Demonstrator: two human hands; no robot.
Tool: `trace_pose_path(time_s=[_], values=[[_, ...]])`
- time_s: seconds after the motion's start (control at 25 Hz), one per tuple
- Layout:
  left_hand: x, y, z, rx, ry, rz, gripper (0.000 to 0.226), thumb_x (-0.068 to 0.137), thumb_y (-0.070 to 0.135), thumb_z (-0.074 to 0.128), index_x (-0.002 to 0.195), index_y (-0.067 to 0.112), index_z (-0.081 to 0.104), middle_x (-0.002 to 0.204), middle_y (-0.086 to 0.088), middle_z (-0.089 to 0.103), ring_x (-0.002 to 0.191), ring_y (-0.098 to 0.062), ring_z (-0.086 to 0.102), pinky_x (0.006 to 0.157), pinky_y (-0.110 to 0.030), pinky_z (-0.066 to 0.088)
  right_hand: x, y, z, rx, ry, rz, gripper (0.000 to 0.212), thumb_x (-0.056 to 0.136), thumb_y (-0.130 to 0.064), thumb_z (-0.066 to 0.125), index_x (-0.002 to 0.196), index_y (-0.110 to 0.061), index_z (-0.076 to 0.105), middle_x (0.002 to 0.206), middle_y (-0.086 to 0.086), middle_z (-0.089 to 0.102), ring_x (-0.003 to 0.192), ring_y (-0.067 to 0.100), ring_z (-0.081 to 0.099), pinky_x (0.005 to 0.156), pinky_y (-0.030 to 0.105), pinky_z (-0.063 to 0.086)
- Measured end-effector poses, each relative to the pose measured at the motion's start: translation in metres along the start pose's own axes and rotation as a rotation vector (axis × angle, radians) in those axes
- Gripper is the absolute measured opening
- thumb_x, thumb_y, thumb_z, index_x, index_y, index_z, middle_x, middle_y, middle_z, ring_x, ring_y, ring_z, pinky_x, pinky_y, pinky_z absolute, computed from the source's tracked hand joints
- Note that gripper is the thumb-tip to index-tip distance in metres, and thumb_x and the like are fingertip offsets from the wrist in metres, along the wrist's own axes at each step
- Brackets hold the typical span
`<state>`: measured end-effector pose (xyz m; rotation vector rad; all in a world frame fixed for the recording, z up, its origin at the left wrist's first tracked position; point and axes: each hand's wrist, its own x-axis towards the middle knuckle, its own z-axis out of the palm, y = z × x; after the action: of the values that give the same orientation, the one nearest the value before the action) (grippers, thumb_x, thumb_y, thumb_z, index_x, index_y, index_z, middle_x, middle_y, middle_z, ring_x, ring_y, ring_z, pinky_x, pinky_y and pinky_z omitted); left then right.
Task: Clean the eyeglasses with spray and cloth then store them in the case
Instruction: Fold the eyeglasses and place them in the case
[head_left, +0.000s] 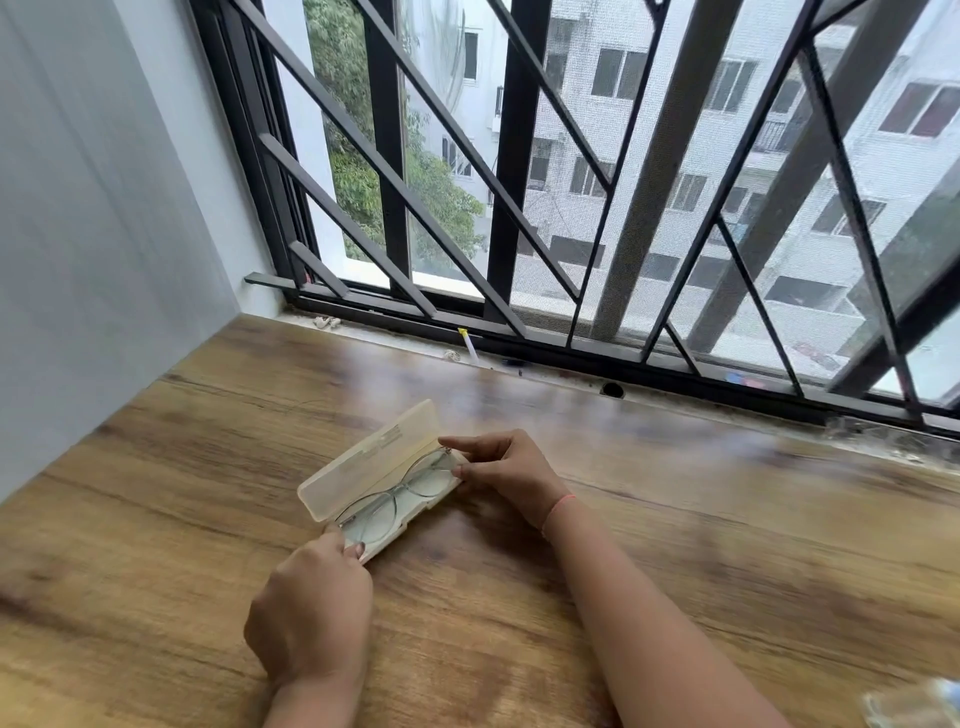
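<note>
From my remote seat, a pale wall (104, 208) fills the 9 o'clock side of the view. The wooden bench (182, 467) runs out from it across the whole lower half.

At about 7 o'clock of the view's centre, the left hand (311, 613) lies knuckles up, fingers curled. Its thumb and a fingertip pinch the near end of the eyeglasses, and I cannot tell whether they also touch the tray.

The cream eyeglass case (363, 462) rests on the bench at 6 o'clock, its long axis running from 7 to 1 o'clock. It is open, with the lid raised on its 10 o'clock side. The thin-rimmed eyeglasses (428, 480) lie in the tray, lenses up.

At 12 o'clock from the case, a white pen with a yellow tip (469, 345) lies on the sill, well apart from it.

The right hand (506, 475) is at the case's 1 o'clock end. Its forefinger reaches over the hinge of the frame and its thumb sits below, so the two pinch that end of the eyeglasses; the other fingers are curled. A thin pink band (558, 506) circles its wrist.

A dark window grille (519, 208) spans from 11 to 3 o'clock. At 4 o'clock, in the corner, sits a blurred clear object (919, 701) that I cannot identify.
</note>
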<state>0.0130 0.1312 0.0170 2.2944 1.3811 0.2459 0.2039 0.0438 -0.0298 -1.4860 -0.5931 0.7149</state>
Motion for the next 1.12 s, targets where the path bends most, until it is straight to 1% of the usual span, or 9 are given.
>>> trace_pose_path(time_s=[0.08, 0.24, 0.44, 0.64, 0.76, 0.84, 0.96, 1.04, 1.12], values=[[-0.001, -0.002, 0.002, -0.066, 0.017, -0.002, 0.017, 0.089, 0.026, 0.054, 0.092, 0.018, 0.069, 0.089, -0.016, 0.068, 0.086, -0.037, 0.061, 0.063, -0.03, 0.036, 0.0, 0.0, 0.0, 0.005, 0.001, 0.008, 0.043, 0.075, 0.011, 0.065, 0.116, -0.001, 0.062, 0.105, 0.024, 0.065, 0.082, 0.017, 0.058, 0.072, 0.02, 0.054], [-0.003, -0.008, 0.011, -0.286, 0.145, 0.002, 0.019, 0.083, 0.017, 0.064, 0.099, 0.009, 0.07, 0.089, -0.024, 0.069, 0.085, -0.043, 0.062, 0.07, -0.039, 0.044, 0.001, 0.0, 0.0, 0.05, 0.013, 0.056, 0.046, 0.076, 0.017, 0.06, 0.121, 0.011, 0.053, 0.099, 0.013, 0.065, 0.07, 0.003, 0.064, 0.064, 0.018, 0.056], [0.005, -0.016, 0.019, -0.532, 0.262, -0.058, 0.033, 0.08, 0.008, 0.068, 0.113, 0.006, 0.065, 0.094, -0.019, 0.072, 0.091, -0.036, 0.066, 0.081, -0.04, 0.047, 0.003, 0.002, -0.002, 0.039, 0.02, 0.049, 0.044, 0.075, 0.017, 0.061, 0.118, 0.013, 0.054, 0.11, 0.021, 0.061, 0.073, 0.006, 0.065, 0.068, 0.021, 0.057], [0.024, -0.027, 0.021, -0.65, 0.331, -0.065, 0.027, 0.088, 0.013, 0.058, 0.114, 0.012, 0.065, 0.093, -0.015, 0.072, 0.085, -0.032, 0.068, 0.08, -0.039, 0.051, 0.004, 0.003, -0.001, 0.025, 0.025, 0.05, 0.043, 0.076, 0.017, 0.059, 0.118, 0.013, 0.053, 0.115, 0.027, 0.06, 0.073, 0.008, 0.064, 0.069, 0.022, 0.057], [0.032, -0.029, 0.028, -0.859, 0.257, -0.089, 0.029, 0.089, 0.034, 0.058, 0.115, 0.023, 0.064, 0.086, -0.003, 0.072, 0.075, -0.021, 0.071, 0.075, -0.04, 0.056, 0.004, 0.004, 0.0, -0.003, 0.034, 0.04, 0.042, 0.077, 0.017, 0.058, 0.119, 0.013, 0.053, 0.115, 0.023, 0.06, 0.073, 0.005, 0.063, 0.07, 0.021, 0.057], [0.031, -0.032, 0.032, -0.849, 0.204, -0.064, 0.042, 0.08, 0.047, 0.064, 0.112, 0.019, 0.066, 0.082, -0.001, 0.071, 0.08, -0.022, 0.069, 0.078, -0.035, 0.054, 0.005, 0.006, 0.002, -0.028, 0.05, 0.031, 0.041, 0.078, 0.016, 0.058, 0.119, 0.012, 0.053, 0.114, 0.019, 0.06, 0.072, 0.002, 0.062, 0.071, 0.019, 0.056], [0.025, -0.03, 0.032, -0.735, 0.198, 0.082, 0.058, 0.059, 0.04, 0.078, 0.112, 0.02, 0.067, 0.088, 0.001, 0.07, 0.083, -0.019, 0.066, 0.068, -0.023, 0.048, 0.005, 0.007, 0.002, -0.064, 0.062, 0.01, 0.04, 0.079, 0.014, 0.058, 0.119, 0.01, 0.054, 0.113, 0.018, 0.06, 0.065, -0.001, 0.061, 0.066, 0.016, 0.055], [0.024, -0.031, 0.034, -0.671, 0.194, 0.161, 0.065, 0.045, 0.037, 0.081, 0.106, 0.021, 0.066, 0.088, -0.002, 0.067, 0.08, -0.021, 0.064, 0.07, -0.028, 0.05, 0.004, 0.005, 0.003, -0.071, 0.056, 0.031, 0.039, 0.081, 0.014, 0.057, 0.12, 0.01, 0.053, 0.109, 0.015, 0.061, 0.054, 0.0, 0.06, 0.056, 0.015, 0.054], [0.026, -0.034, 0.038, -0.595, 0.183, 0.211, 0.081, 0.04, 0.034, 0.084, 0.116, 0.014, 0.063, 0.096, -0.006, 0.066, 0.084, -0.022, 0.063, 0.078, -0.033, 0.052, 0.002, 0.003, 0.005, -0.138, 0.063, 0.031, 0.038, 0.083, 0.011, 0.056, 0.122, 0.007, 0.054, 0.106, 0.012, 0.063, 0.046, 0.0, 0.055, 0.048, 0.014, 0.05]])
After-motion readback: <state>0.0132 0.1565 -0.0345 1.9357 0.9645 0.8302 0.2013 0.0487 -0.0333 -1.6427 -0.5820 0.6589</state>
